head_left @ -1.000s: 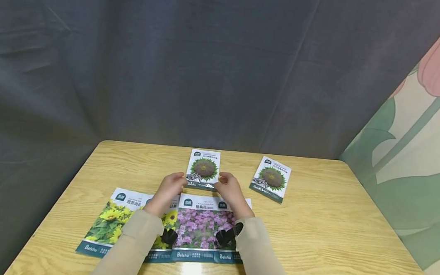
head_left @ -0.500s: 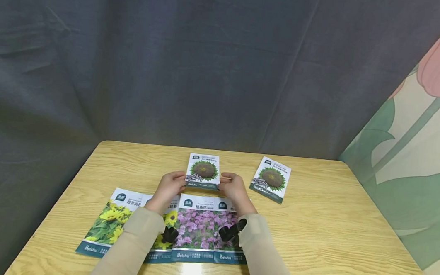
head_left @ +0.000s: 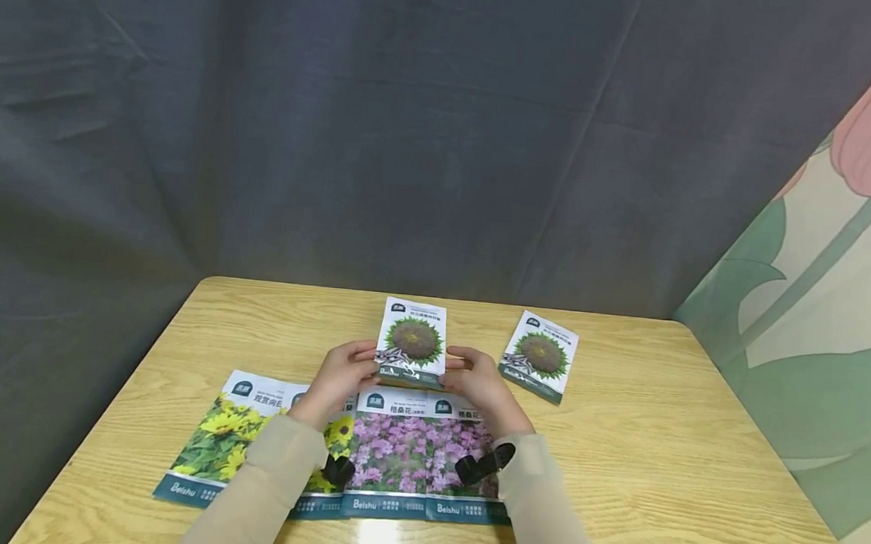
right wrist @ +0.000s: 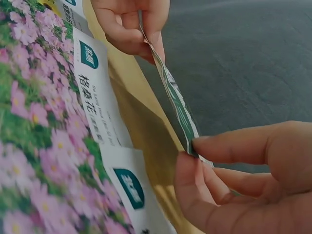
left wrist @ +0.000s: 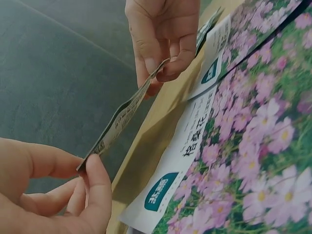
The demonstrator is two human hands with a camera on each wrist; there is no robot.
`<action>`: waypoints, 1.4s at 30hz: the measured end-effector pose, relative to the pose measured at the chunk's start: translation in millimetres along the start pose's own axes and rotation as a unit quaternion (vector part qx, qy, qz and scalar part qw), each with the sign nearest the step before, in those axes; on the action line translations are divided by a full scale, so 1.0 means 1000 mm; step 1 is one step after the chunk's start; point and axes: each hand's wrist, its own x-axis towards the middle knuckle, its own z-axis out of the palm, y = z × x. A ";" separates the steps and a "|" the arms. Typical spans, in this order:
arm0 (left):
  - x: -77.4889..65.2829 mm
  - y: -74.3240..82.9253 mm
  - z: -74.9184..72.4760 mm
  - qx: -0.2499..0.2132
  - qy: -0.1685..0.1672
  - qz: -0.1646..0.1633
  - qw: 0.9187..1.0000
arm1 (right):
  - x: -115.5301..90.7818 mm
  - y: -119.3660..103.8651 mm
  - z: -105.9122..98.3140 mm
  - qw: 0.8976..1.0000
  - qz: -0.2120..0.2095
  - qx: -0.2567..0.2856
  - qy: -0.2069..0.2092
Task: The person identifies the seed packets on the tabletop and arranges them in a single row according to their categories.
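Both hands hold up a small sunflower seed packet [head_left: 413, 341] by its lower corners, raised off the table and tilted. My left hand [head_left: 341, 378] pinches the lower left corner between thumb and fingers. The right hand [head_left: 480, 383] pinches the lower right corner. In the left wrist view the packet [left wrist: 122, 114] appears nearly edge-on, stretched between the hands, and the right wrist view shows its green lower edge [right wrist: 183, 119]. Just below the hands lie large seed packets with pink flowers [head_left: 389, 454], partly covered by the right forearm.
A matching sunflower seed packet [head_left: 539, 357] lies slanted to the right on the wooden table [head_left: 663, 448]. Large yellow-flower packets [head_left: 223, 433] lie at the left, overlapping and partly hidden by the left sleeve. A dark curtain [head_left: 442, 141] hangs behind the table's far edge.
Both hands have closed on the small packet's corners and lifted it, bringing it nearer and slightly right. The other packets lie where they were.
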 end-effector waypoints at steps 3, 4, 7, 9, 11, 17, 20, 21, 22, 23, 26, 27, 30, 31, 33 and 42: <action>-0.005 0.000 0.003 -0.008 -0.007 -0.003 1.000 | -0.005 0.000 -0.007 1.000 0.008 0.008 -0.013; -0.006 0.000 0.003 -0.011 -0.009 -0.004 1.000 | -0.006 0.001 -0.010 1.000 0.011 0.009 -0.018; -0.010 -0.001 0.006 -0.015 -0.019 -0.002 1.000 | -0.011 0.002 -0.019 0.999 0.010 0.002 -0.038; -0.014 -0.002 0.008 -0.016 -0.030 0.001 0.999 | -0.015 0.003 -0.027 0.999 0.008 -0.001 -0.052; -0.018 -0.002 0.010 -0.016 -0.041 0.007 0.999 | -0.020 0.003 -0.034 0.998 0.001 -0.004 -0.070; -0.034 -0.004 0.021 -0.013 -0.081 0.023 0.996 | -0.032 0.008 -0.059 0.994 -0.012 0.010 -0.105; -0.041 -0.004 0.028 -0.014 -0.100 0.027 0.995 | -0.037 0.012 -0.071 0.993 -0.019 0.025 -0.113; -0.044 -0.005 0.031 -0.014 -0.106 0.028 0.994 | -0.039 0.014 -0.075 0.993 -0.020 0.032 -0.114; -0.046 -0.005 0.033 -0.014 -0.112 0.028 0.993 | -0.040 0.015 -0.079 0.993 -0.022 0.036 -0.114; -0.048 -0.006 0.036 -0.011 -0.115 0.028 0.993 | -0.042 0.016 -0.083 0.992 -0.025 0.038 -0.115; -0.053 -0.008 0.044 -0.010 -0.127 0.028 0.991 | -0.047 0.019 -0.093 0.992 -0.026 0.045 -0.116; -0.055 -0.009 0.046 -0.010 -0.130 0.028 0.991 | -0.049 0.020 -0.095 0.992 -0.025 0.046 -0.115; -0.060 -0.012 0.054 -0.016 -0.139 0.022 0.990 | -0.053 0.024 -0.102 0.992 -0.022 0.041 -0.115; -0.061 -0.013 0.057 -0.018 -0.141 0.019 0.990 | -0.055 0.026 -0.104 0.993 -0.020 0.039 -0.114; -0.064 -0.015 0.064 -0.021 -0.144 0.015 0.989 | -0.057 0.028 -0.107 0.993 -0.014 0.038 -0.109; -0.073 -0.028 0.095 -0.039 -0.154 0.000 0.987 | -0.064 0.035 -0.124 0.998 0.008 0.012 -0.065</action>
